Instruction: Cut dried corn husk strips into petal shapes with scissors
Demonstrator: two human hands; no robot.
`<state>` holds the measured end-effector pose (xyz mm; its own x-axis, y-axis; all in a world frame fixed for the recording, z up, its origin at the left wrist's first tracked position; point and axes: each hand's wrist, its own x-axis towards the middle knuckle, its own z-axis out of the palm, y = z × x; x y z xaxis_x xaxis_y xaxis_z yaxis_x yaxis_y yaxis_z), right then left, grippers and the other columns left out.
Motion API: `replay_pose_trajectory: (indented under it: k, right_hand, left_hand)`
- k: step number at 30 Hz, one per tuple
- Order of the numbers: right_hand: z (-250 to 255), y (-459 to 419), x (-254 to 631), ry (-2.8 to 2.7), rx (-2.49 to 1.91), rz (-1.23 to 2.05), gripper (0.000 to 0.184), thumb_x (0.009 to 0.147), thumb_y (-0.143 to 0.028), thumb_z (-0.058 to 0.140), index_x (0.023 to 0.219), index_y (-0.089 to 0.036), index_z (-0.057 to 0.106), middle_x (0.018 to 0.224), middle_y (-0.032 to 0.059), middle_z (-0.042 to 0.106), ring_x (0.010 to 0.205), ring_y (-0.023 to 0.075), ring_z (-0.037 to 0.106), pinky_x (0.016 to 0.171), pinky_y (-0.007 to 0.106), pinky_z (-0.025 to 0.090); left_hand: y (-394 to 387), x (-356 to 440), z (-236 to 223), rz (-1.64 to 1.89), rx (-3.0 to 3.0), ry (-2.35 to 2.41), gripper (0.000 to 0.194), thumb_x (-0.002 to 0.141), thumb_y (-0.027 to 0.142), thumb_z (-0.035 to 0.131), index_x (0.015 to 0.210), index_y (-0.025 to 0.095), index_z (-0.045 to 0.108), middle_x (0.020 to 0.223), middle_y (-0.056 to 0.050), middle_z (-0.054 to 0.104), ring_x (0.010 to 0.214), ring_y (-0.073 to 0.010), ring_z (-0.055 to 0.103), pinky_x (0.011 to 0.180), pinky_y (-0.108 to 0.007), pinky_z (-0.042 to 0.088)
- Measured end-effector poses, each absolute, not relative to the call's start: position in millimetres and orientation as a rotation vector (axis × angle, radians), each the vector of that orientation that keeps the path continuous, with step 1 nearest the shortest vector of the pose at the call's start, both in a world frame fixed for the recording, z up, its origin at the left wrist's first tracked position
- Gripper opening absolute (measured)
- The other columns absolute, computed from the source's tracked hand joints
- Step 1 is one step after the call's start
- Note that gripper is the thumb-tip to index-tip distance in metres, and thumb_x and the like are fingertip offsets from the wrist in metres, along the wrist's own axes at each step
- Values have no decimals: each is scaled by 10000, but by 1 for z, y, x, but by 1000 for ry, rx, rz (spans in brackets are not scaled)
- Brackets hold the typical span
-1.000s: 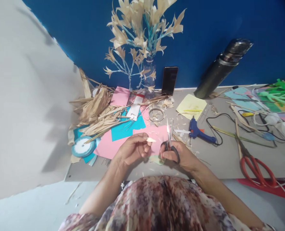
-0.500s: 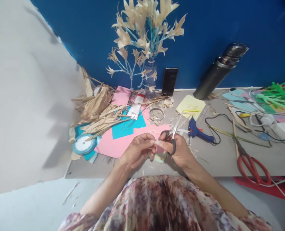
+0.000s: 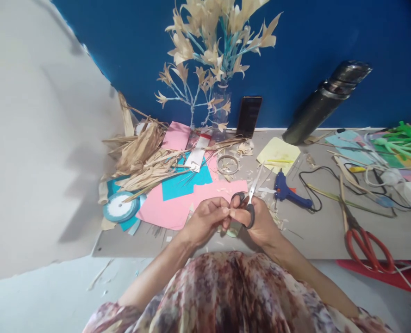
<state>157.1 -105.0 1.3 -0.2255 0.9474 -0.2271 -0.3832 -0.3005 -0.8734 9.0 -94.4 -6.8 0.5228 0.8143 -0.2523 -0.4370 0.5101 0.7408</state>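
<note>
My right hand is closed round the black handles of a small pair of scissors, whose blades point up and away from me. Its thumb meets the fingertips of my left hand, which is closed in a pinch. The small pale strip between the fingertips is now almost wholly hidden. Below both hands lie pink paper and pale scraps. Just right of the scissors rests a blue glue gun.
Dried husks and a ribbon spool lie left. A tape roll, a phone and husk flowers in a clear bottle stand farther back. Right are a dark flask, cords and large red-handled scissors.
My fingertips have come together, covering the pale strip that showed between them. A small white scrap now shows near the table's front edge. The view has shifted slightly.
</note>
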Motion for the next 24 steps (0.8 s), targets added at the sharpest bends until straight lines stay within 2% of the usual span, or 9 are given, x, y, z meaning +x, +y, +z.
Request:
replay_pose_trajectory:
  k: [4, 8, 13, 19, 24]
  right_hand:
    - [-6, -102, 156, -787, -1050, 1587, 255, 673, -250, 779, 770, -194, 550, 576, -38, 617, 442, 122, 571, 466, 244, 498]
    - [-2, -95, 153, -802, -1134, 1356, 229, 674, -251, 772, 765, -195, 569, 658, -30, 627, 497, 116, 579, 481, 230, 491]
    - [10, -94, 151, -996, -1232, 1343, 200, 672, -256, 752, 735, -187, 574, 575, -37, 586, 473, 122, 549, 475, 236, 466]
    - [0, -97, 159, -1018, -1349, 1241, 178, 652, -227, 735, 771, -176, 612, 694, -10, 620, 587, 119, 547, 563, 234, 448]
    - [-5, -97, 159, -944, -1339, 1281, 155, 703, -267, 722, 768, -188, 606, 640, -21, 580, 543, 117, 494, 511, 231, 403]
  left_hand:
    - [-94, 10, -11, 853, 419, 451, 270, 737, 305, 774, 709, 141, 561, 603, 20, 503, 541, -88, 481, 537, -231, 381]
    - [-95, 17, -12, 966, 427, 574, 263, 697, 265, 805, 815, 151, 599, 683, 6, 560, 594, -102, 520, 554, -232, 394]
    - [-94, 19, -9, 1065, 478, 742, 200, 727, 219, 771, 815, 155, 604, 604, 18, 576, 545, -88, 509, 554, -214, 382]
    - [-90, 12, -6, 1009, 479, 797, 210, 712, 252, 767, 764, 144, 594, 589, 5, 582, 535, -96, 519, 527, -213, 375]
    - [-91, 20, -11, 988, 444, 788, 247, 732, 291, 762, 731, 145, 563, 635, -3, 597, 545, -87, 519, 528, -206, 383]
